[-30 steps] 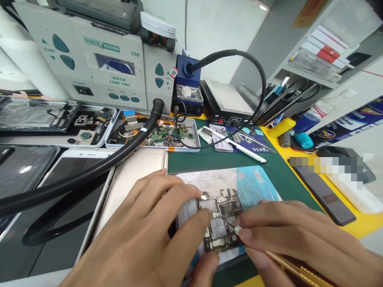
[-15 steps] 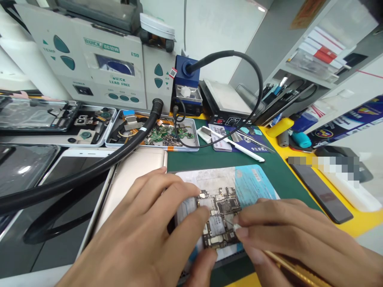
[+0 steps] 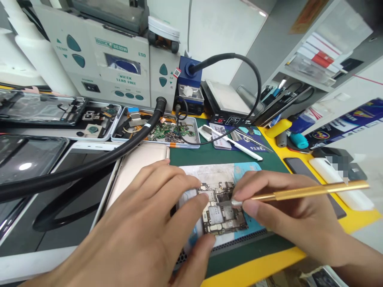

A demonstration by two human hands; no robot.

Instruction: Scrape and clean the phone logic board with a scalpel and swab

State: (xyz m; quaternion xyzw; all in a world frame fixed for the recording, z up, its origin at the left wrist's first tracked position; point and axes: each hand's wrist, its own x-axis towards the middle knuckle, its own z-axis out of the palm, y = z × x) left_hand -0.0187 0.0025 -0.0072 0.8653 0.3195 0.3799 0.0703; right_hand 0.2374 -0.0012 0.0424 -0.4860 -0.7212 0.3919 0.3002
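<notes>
A phone circuit board [image 3: 216, 215] lies on a white and blue card-like sheet [image 3: 221, 171], above a dark perforated base at its front edge. My left hand [image 3: 149, 211] grips the board's left side, with index and middle fingertips at its upper left and the thumb at the lower left corner. In my right hand [image 3: 278, 203], thumb and fingers pinch a gold-handled knife [image 3: 308, 192] near its silver collar. Its thin grey blade points left over the board's middle, close to a dark square chip. Whether the blade tip touches the board I cannot tell.
A thick black hose [image 3: 98, 161] runs from the hot air station [image 3: 98, 59] across phones at the left. Trays of parts [image 3: 197, 145] stand behind the green mat [image 3: 182, 154]. A white brush [image 3: 245, 149] and tweezers lie beyond the board; phones lie at the right.
The knife's handle has swung up from the lower right to lie nearly level, and my right hand has turned with it. My left hand keeps its hold on the board. The view has shifted slightly.
</notes>
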